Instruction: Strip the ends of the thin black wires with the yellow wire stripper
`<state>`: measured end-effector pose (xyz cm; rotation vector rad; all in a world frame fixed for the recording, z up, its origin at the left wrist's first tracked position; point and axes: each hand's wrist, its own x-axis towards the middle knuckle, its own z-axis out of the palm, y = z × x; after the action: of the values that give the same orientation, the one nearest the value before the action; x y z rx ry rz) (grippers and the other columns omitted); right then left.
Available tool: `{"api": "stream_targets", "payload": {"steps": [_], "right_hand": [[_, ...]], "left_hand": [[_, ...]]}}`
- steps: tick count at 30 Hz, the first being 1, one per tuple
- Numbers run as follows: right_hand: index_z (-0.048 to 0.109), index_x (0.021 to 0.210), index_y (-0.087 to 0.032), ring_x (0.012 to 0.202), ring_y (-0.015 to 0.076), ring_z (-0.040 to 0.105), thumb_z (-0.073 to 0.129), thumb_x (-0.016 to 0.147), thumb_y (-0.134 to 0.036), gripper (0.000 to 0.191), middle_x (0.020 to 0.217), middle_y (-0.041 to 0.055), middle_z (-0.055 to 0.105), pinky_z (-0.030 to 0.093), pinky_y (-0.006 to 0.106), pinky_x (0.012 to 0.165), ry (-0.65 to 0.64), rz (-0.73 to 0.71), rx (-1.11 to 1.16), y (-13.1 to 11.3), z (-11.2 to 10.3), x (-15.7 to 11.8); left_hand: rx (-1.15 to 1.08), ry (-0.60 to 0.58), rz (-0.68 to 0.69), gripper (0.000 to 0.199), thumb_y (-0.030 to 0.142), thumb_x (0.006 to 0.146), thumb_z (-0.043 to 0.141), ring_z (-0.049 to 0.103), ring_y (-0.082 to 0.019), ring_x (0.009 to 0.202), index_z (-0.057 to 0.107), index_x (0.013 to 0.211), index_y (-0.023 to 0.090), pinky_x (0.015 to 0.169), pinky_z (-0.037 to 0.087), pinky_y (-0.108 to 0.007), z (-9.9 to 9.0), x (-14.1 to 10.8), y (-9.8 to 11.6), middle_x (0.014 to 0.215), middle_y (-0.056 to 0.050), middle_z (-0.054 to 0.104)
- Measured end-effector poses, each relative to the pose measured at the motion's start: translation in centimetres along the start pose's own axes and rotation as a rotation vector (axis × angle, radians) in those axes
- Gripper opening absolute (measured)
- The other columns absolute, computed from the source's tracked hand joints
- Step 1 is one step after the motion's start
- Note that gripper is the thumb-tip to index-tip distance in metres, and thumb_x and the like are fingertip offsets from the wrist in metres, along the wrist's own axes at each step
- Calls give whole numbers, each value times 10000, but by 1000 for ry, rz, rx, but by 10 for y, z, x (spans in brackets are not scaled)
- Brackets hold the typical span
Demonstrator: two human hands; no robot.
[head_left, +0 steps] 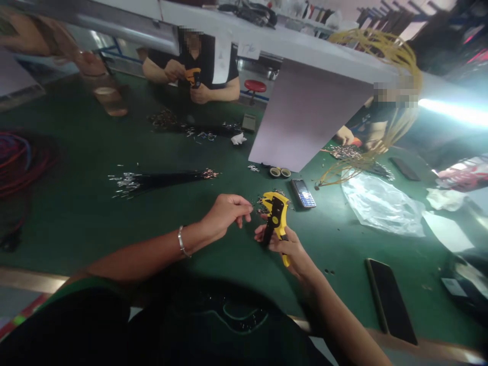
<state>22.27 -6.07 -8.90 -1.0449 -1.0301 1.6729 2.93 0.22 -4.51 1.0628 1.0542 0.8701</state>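
My right grip (pixel 285 248) clamps the yellow wire stripper (pixel 275 213); my left grip (pixel 224 216) pinches, on what I can't quite see; a slip could scatter the loose terminals (pixel 267 206) on the counter (pixel 76 229).

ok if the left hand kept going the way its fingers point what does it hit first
Most likely the yellow-and-black wire stripper held in the right hand, just ahead of the left hand, though depth is hard to judge from this view.
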Motion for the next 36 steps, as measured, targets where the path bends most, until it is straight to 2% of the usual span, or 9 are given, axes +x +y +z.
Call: {"api": "stream_targets", "payload": {"steps": [7,13,18,22,25,29,32,36], "right_hand": [[577,1170,-205,763,215,619,580,579,-104,600,884,34,669,477,402,785,-17,-46,38,0,6,-3],[638,1021,-179,738,223,601,570,549,-126,480,861,50,658,486,408,755,-6,-90,-6,4,8,-3],[667,847,-185,792,252,619,552,548,-141,324,865,59,671,479,395,765,-36,-89,-163,4,8,-6],[661,861,-194,808,270,615,543,564,-159,322,820,53,672,481,406,783,-25,-103,-304,3,7,-7],[647,849,-194,750,241,598,535,581,-169,291,790,37,668,486,379,739,3,-171,-436,0,9,-7],[601,784,-209,704,212,588,527,607,-170,195,770,15,656,495,348,697,115,-313,-704,-2,11,-9],[587,901,-215,768,240,620,524,633,-168,280,854,45,670,510,386,751,174,-446,-860,4,10,-9],[477,1217,-216,985,296,611,526,639,-142,585,1088,108,643,494,449,868,206,-649,-1025,8,8,-10]], "left_hand": [[-25,-60,-46,74,117,734,606,447,-55,365,633,666,106,397,352,-206,5,-8,1,470,7,569],[-45,-137,-103,79,111,744,588,455,-54,350,628,676,107,375,337,-201,13,-19,3,468,11,566],[-83,-164,-105,95,139,749,594,464,-47,347,630,664,115,368,327,-194,15,-21,4,466,6,570],[-95,-184,-84,94,158,744,600,489,-52,372,628,661,121,379,346,-192,16,-22,2,496,-10,595],[-80,-183,-79,101,167,741,600,478,-49,377,628,653,125,385,355,-195,16,-23,-1,517,-16,607],[-55,-183,-79,83,157,725,600,458,-48,381,648,668,120,391,345,-196,17,-23,-2,494,1,583],[-40,-178,-84,60,152,703,616,444,-48,384,660,691,113,402,351,-194,17,-25,1,476,14,567],[12,-208,-45,105,190,699,641,453,-52,406,638,623,117,419,357,-194,15,-26,2,476,11,561]]}}
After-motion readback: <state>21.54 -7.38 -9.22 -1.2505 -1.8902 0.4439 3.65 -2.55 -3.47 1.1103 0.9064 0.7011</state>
